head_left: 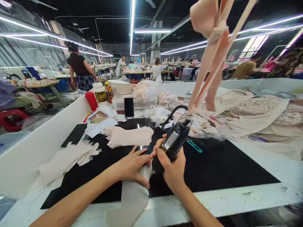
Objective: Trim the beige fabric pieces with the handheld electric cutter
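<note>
My left hand (134, 165) lies spread on a pale, translucent strip (133, 197) that runs over the front edge of the black mat (220, 167). Its fingertips are near a black handheld power tool (175, 138) with a silver plate and a cord. My right hand (174, 167) is wrapped around this tool, which stands tilted on the mat just right of my left hand. Behind my left hand is a stack of light pink fabric pieces (130, 136). Another pale fabric pile (67, 159) sits at the left. The underside of the tool is hidden.
Pink fabric strips (210, 63) hang above the table at the right. A teal tool (194, 146) lies behind my right hand. Lace fabric (255, 110) is heaped at the right. A phone (129, 107), jar (100, 93) and bowl (121, 86) stand at the back. People work beyond.
</note>
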